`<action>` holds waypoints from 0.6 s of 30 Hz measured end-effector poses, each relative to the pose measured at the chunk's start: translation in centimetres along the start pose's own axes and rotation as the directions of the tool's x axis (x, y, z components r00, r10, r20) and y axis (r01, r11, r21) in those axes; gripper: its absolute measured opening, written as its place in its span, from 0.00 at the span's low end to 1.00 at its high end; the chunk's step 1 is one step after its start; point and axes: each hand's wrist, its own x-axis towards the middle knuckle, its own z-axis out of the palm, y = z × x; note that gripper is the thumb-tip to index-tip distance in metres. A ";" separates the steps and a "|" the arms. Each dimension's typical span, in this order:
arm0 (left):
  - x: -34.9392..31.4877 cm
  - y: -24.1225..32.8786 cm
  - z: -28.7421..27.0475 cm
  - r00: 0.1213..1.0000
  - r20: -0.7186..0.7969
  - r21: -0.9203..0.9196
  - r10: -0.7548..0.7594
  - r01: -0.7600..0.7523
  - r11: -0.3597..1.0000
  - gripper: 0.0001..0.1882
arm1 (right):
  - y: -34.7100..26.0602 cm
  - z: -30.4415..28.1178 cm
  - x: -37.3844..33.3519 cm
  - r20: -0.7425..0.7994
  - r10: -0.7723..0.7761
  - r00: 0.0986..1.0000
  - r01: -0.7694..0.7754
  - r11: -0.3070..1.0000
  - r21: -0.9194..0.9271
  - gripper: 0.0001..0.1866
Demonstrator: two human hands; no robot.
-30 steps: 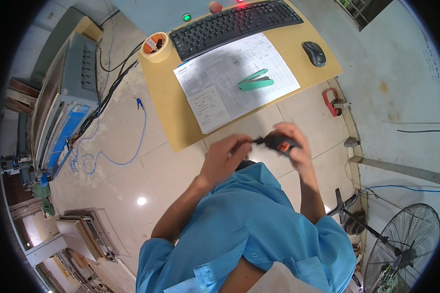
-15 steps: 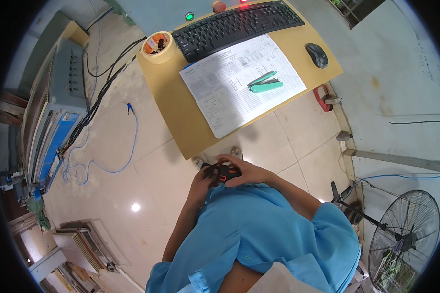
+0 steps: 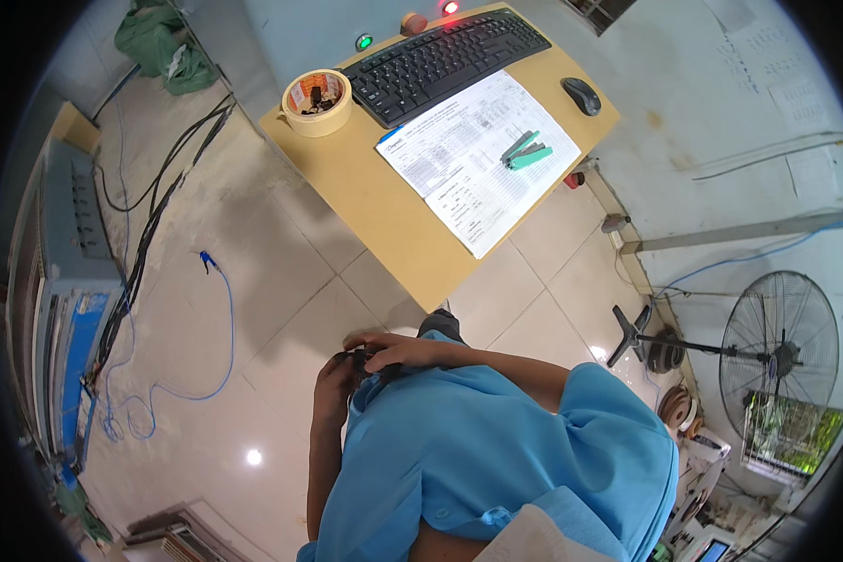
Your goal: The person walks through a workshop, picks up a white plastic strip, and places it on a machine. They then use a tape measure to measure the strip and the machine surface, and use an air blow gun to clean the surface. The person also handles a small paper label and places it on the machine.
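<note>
In front of my waist, both hands are closed around a small black object (image 3: 360, 360) held against my blue shirt. Its kind cannot be made out, as fingers cover most of it. My left hand (image 3: 333, 382) grips it from the left side. From the right, my right hand (image 3: 401, 350) reaches across, its fingers curled over the top. Beyond the hands stands a yellow-brown desk (image 3: 384, 225). On it lie printed sheets (image 3: 459, 201) with a green-handled stapler-like tool (image 3: 530, 154) on top.
The desk also bears a black keyboard (image 3: 450, 61), a mouse (image 3: 582, 96) and a tape roll (image 3: 317, 103) with small black pieces inside. A blue air hose (image 3: 232, 328) and black cables (image 3: 150, 215) run over the floor at left. A large fan (image 3: 782, 356) stands at right.
My hands and the black object have shifted left and slightly down in the view, with my body turned. The desk's near corner now sits farther right. Both hands have kept their hold.
</note>
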 end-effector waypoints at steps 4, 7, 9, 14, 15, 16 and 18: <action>0.1 1.5 -4.4 0.999 -0.011 0.025 -0.050 0.050 0.998 0.13 | 0.9 2.1 3.8 -0.031 -0.067 0.997 0.070 0.995 0.075 0.35; -0.1 2.6 -6.7 0.997 0.005 0.029 -0.076 0.076 0.997 0.13 | 0.9 3.6 6.1 -0.082 -0.052 0.995 0.055 0.998 0.041 0.33; -0.4 3.3 -7.8 0.990 -0.050 0.018 -0.136 0.137 0.990 0.13 | 0.6 4.7 7.2 -0.163 -0.020 0.986 0.040 0.992 0.119 0.32; 0.3 5.7 -11.0 0.974 0.136 -0.007 0.179 -0.179 0.984 0.20 | -1.1 6.5 10.6 -0.177 0.078 0.981 0.015 0.882 0.470 0.33; 1.1 6.4 -12.0 0.975 0.123 0.083 0.184 -0.195 0.977 0.21 | -1.6 6.4 11.7 -0.124 0.076 0.989 0.004 0.840 0.542 0.33; 1.4 7.2 -13.3 0.965 0.195 0.027 0.176 -0.185 0.982 0.20 | -2.2 6.2 12.8 -0.125 0.085 0.989 0.002 0.821 0.571 0.34; 2.8 8.7 -15.1 0.959 0.132 0.014 0.251 -0.255 0.967 0.14 | -3.9 5.1 15.8 -0.036 0.042 0.998 -0.011 0.789 0.615 0.35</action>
